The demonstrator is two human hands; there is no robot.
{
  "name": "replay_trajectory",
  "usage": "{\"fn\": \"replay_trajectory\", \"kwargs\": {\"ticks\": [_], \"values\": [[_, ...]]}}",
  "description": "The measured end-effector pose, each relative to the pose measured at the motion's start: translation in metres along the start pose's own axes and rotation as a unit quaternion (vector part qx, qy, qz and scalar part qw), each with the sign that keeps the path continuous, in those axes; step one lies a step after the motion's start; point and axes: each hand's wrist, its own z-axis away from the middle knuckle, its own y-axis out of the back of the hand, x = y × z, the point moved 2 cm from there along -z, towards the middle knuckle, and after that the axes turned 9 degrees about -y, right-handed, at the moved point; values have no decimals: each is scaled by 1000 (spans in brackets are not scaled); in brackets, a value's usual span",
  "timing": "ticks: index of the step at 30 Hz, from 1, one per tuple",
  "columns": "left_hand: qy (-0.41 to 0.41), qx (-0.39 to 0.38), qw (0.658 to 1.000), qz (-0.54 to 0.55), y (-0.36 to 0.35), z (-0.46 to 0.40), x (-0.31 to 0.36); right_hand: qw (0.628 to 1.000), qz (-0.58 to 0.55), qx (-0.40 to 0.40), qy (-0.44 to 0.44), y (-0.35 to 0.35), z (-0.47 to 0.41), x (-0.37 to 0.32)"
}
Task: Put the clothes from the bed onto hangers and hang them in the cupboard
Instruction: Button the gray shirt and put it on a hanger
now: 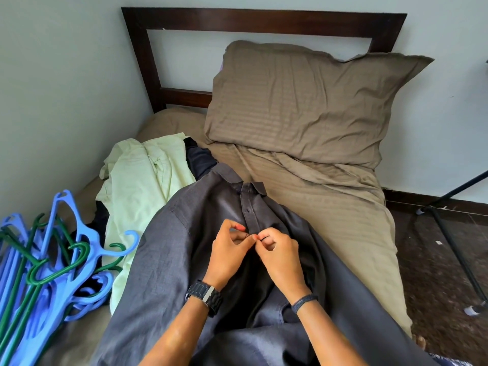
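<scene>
Your grey shirt (200, 249) lies spread face-up across the middle of the bed (330, 207), its collar pointing toward the pillow (303, 107) and its lower part running out of view beneath your forearms. Both of your hands meet on the button placket, just below the collar. Your left hand (228, 253) has its thumb and forefinger curled in a pinch on the placket edge, and your right hand (277, 256) pinches the fabric from the other side, fingertips almost touching the left's. Whether a button sits between them is hard to say, since your fingers cover the spot. A dark watch (204, 295) wraps your left wrist and a thin dark band (303, 302) your right.

To the left of the grey shirt a pale green garment (142, 180) lies crumpled, with a dark garment (199, 159) partly tucked beneath it. Further left, at the bed's edge by the wall, a loose pile of blue and green plastic hangers (52, 273) rests, hooks pointing toward the clothes. A dark wooden headboard (264, 21) stands behind the pillow, and a black stand leg (454, 247) crosses the floor on the right.
</scene>
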Motion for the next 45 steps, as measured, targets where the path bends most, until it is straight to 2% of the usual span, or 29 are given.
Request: {"fn": "replay_trajectory", "kwargs": {"ticks": [4,6,8,9,12,18,19,22,24,26,28,30,33,36,39,41,45], "values": [[12,1,999,47,2,-2,-2,988,-126,-56,-68,4,-1,3],[13,-13,997,77,1,-3,0,962,-219,-105,-126,9,-3,3],[10,-29,995,96,1,-4,2,944,-267,-127,-146,12,-4,2],[7,-36,994,105,0,-5,4,951,-259,-109,-131,13,-3,1],[1,-51,993,109,-4,-9,8,989,-141,-3,-34,13,-1,0],[-35,-13,999,18,-8,-30,2,988,-44,141,46,8,1,6],[-46,-12,999,1,-7,-35,2,989,-67,127,19,6,4,4],[-73,-24,996,-46,-6,-48,4,973,-174,-1,-154,-13,12,11],[-81,-59,990,-102,-6,-53,0,977,-81,-31,-193,-22,13,25],[-74,-111,977,-164,-5,-52,-7,983,32,-46,-177,-22,14,35],[-70,-141,967,-201,-1,-45,-12,980,82,-78,-163,-20,17,40],[-93,-148,957,-230,4,-34,-13,975,150,-96,-135,-18,20,42],[-154,-177,923,-306,8,-15,-18,962,245,-101,-69,-18,24,44],[-172,-174,892,-381,16,3,-20,955,263,-130,-36,-15,23,46],[-187,-157,871,-426,19,7,-21,954,282,-101,-21,-14,18,40],[-181,-167,862,-443,18,6,-20,965,254,-68,20,-18,15,29],[-166,-190,842,-477,13,3,-20,972,208,-104,35,-32,9,18]]}}
